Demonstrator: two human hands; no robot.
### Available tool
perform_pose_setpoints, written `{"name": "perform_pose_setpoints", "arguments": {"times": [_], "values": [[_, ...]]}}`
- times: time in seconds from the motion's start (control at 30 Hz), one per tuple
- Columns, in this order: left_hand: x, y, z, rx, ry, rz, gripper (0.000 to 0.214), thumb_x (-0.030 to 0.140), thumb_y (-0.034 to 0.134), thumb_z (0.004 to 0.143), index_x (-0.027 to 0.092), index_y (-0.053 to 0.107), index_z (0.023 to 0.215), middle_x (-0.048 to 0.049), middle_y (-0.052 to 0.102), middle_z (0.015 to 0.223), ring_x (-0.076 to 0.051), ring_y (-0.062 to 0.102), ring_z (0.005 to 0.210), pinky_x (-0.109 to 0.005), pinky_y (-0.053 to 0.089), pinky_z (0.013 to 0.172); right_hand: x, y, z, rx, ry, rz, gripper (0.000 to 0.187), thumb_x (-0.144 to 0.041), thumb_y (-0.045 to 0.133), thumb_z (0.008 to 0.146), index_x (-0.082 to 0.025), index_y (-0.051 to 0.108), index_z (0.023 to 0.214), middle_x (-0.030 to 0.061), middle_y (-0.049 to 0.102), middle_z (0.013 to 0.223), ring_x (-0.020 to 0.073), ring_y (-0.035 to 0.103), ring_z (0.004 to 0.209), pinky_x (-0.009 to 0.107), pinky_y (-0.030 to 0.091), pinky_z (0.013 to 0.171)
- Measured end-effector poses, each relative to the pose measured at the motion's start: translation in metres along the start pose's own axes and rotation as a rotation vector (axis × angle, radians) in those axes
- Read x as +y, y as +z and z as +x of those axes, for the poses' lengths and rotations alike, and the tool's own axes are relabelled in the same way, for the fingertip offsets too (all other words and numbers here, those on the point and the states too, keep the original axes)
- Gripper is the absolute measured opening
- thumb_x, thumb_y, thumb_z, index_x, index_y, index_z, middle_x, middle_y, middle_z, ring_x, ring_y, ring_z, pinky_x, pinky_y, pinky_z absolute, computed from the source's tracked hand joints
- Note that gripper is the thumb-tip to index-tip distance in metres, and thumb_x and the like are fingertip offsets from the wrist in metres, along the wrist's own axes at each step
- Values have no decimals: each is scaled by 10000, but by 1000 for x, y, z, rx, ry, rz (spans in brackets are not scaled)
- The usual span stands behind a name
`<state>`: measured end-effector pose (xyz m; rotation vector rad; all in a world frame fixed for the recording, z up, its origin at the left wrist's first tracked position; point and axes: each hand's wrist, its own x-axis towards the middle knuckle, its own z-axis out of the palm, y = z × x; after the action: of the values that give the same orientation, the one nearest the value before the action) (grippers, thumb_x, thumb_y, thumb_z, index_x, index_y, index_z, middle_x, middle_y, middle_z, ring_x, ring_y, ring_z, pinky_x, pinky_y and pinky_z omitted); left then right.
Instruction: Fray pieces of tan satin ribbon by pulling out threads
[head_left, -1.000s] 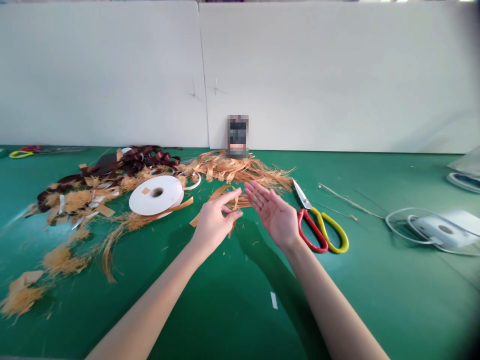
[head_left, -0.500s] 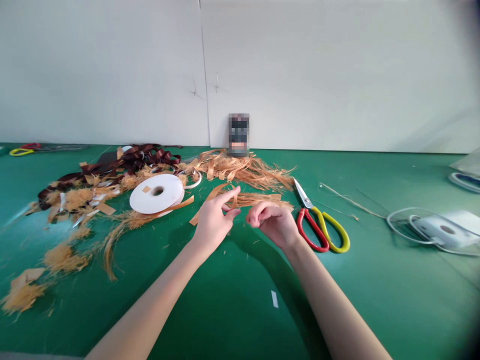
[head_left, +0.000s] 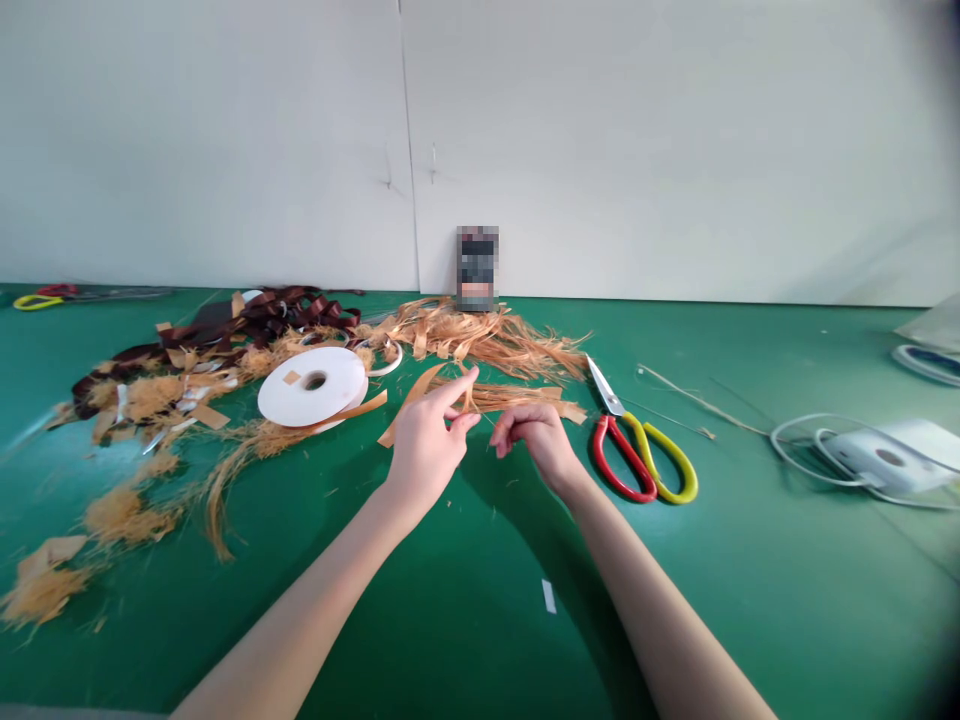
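Observation:
My left hand (head_left: 429,435) is closed on a tan ribbon (head_left: 417,388), thumb against fingers with the index finger stretched forward. One ribbon end shows left of the hand, and a frayed part stands up by the fingertips. Just to the right, my right hand (head_left: 536,435) has its fingers curled in a pinch; anything in them is too fine to make out. A bundle of tan frayed ribbon strips (head_left: 514,398) lies just beyond both hands. Red-and-yellow-handled scissors (head_left: 637,450) rest right of my right hand, blades slightly apart, pointing away.
Left stands a white ribbon spool (head_left: 300,392) amid tan fluff (head_left: 154,398) and brown ribbon (head_left: 300,308). More tan strands (head_left: 487,335) lie beneath a dark blurred upright block (head_left: 478,268) at the wall. A white device (head_left: 892,455) with a cable is at right; other scissors (head_left: 45,298) lie far left.
My right hand has shifted slightly left, its fingers now pointing more downward. The ribbon at my left hand has changed shape: the raised loop is lower and looks more frayed.

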<state>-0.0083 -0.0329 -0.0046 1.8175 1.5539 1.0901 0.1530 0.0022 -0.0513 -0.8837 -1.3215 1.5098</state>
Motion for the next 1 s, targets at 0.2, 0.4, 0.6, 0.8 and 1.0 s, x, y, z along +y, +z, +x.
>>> {"name": "perform_pose_setpoints", "arguments": {"times": [0.2, 0.4, 0.6, 0.8, 1.0], "values": [[-4, 1, 4, 1, -28, 61, 518, 127, 664, 762, 233, 580, 1262, -23, 729, 772, -172, 665, 665, -313, 530, 723, -12, 5, -5, -6, -21, 193, 423, -48, 530, 555, -243, 761, 852, -1, 759, 843, 167, 685, 803, 300, 512, 806], [-2, 7, -1, -63, 41, 25, 519, 118, 658, 765, 252, 578, 1260, -29, 741, 876, -155, 671, 697, -265, 532, 681, -5, 3, 2, 118, -111, 262, 635, 13, 531, 545, -272, 688, 1091, -12, 651, 1222, 192, 539, 1203, 357, 327, 1080], [-2, 4, -1, 0, 20, 19, 523, 120, 650, 768, 245, 572, 1271, -19, 731, 763, -157, 666, 665, -270, 532, 686, 0, 1, 2, -20, 27, 31, 367, -28, 444, 508, -171, 747, 659, 14, 704, 585, 145, 611, 566, 271, 470, 630], [-8, 8, 2, -42, 11, 51, 518, 112, 643, 768, 241, 574, 1265, -44, 736, 945, -168, 674, 712, -303, 532, 727, -15, 5, -7, -118, 49, 149, 276, -42, 478, 523, -185, 714, 536, 6, 643, 466, 132, 581, 477, 267, 481, 581], [-5, 9, -1, -94, 12, 66, 519, 115, 664, 759, 244, 579, 1256, -41, 740, 938, -170, 675, 711, -288, 530, 688, -19, 6, -3, 79, -50, 396, 604, 15, 535, 564, -278, 692, 1068, -21, 661, 1203, 167, 570, 1157, 325, 385, 1036]]}}
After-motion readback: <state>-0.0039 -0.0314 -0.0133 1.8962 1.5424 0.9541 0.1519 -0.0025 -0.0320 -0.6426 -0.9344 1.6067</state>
